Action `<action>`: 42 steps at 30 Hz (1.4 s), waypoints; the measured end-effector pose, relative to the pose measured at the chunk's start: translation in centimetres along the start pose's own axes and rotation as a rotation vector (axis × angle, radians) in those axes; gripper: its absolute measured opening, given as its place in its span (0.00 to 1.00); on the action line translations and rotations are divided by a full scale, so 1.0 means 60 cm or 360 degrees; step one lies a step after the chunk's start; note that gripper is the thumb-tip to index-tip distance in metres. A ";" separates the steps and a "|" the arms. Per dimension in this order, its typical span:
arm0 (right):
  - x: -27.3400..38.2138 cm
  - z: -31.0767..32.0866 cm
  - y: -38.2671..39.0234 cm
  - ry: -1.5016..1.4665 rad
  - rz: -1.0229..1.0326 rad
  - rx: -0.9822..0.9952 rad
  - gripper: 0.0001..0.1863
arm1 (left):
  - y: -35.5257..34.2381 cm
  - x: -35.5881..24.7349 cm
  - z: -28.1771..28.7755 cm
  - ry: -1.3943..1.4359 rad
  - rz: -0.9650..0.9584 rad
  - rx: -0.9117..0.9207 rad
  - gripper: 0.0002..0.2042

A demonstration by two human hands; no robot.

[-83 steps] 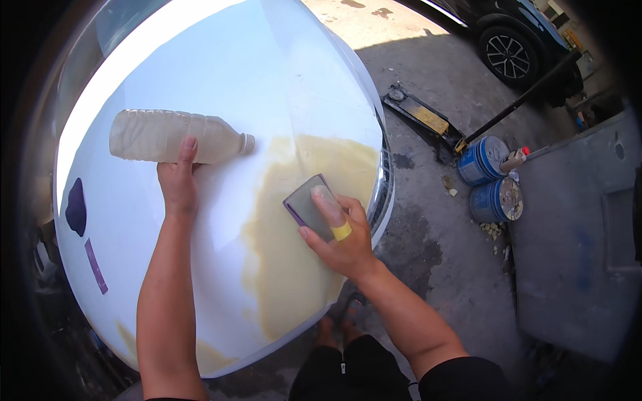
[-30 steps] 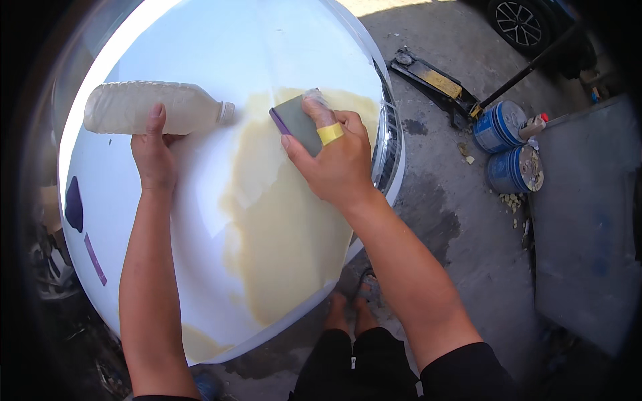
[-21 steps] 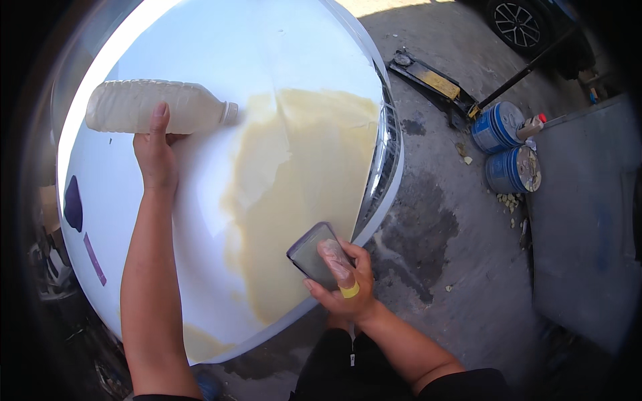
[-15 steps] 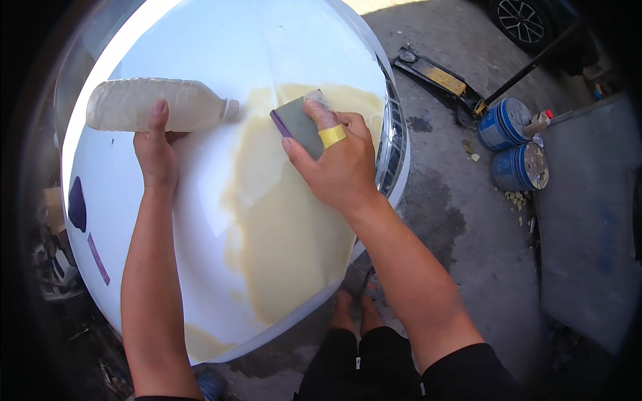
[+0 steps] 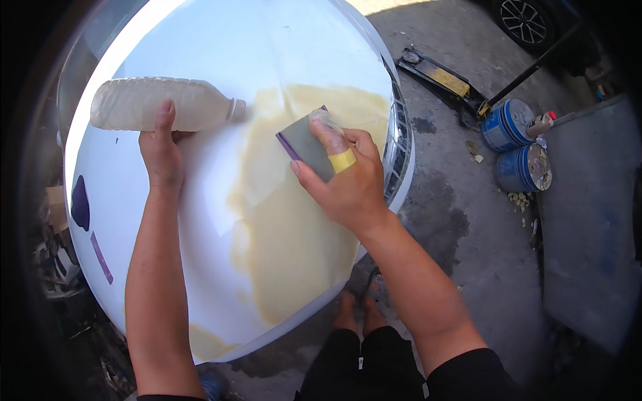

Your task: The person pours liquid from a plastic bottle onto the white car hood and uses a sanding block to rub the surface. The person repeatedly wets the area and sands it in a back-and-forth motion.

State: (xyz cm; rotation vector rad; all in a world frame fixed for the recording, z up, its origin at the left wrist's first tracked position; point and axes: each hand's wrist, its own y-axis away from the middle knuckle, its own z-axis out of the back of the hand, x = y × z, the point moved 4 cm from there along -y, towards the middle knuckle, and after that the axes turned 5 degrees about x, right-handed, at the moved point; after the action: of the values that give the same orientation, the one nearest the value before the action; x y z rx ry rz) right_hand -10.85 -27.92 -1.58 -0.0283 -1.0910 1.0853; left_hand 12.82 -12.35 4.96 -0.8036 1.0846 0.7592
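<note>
My left hand (image 5: 160,150) is closed around a cloudy plastic bottle (image 5: 144,100), which lies sideways with its capped neck pointing right, above a white car panel (image 5: 207,47). A broad yellowish-beige sanded patch (image 5: 294,260) covers the panel's right part. On that patch my right hand (image 5: 354,177) grips a sanding block (image 5: 301,142), grey on top with a purple edge. The thumb is at the block's near left side, and fingers lie over its top. One finger has a clear wrapping at its tip and yellow tape (image 5: 342,160) lower down.
A dark purple piece (image 5: 79,204) and a thin purple strip (image 5: 101,257) lie on the panel's left. Beyond its right edge are a floor jack (image 5: 441,77), two blue buckets (image 5: 505,134) and a grey sheet (image 5: 588,220). A car wheel (image 5: 525,23) shows at far right.
My right hand and the sanding block have slid toward me and slightly right across the beige patch. My left hand still holds the bottle. The whole view has shifted a little.
</note>
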 end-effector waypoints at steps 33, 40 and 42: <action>-0.017 -0.011 -0.063 -0.0020 -0.0191 -0.0009 0.29 | -0.002 0.011 0.008 -0.0025 0.0029 -0.0061 0.32; 0.062 0.020 0.219 -0.0316 -0.0090 0.0109 0.35 | 0.001 0.014 0.031 -0.0061 0.0033 -0.0067 0.30; 0.036 0.005 0.199 -0.0368 -0.0118 0.0048 0.36 | 0.005 0.021 0.028 -0.0066 0.0041 -0.0066 0.30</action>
State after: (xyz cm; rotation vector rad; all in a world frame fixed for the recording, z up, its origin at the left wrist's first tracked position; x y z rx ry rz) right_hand -19.28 -20.32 -5.89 0.1641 -1.2720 1.0563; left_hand 13.71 -10.59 4.15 -0.8070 1.0466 0.8193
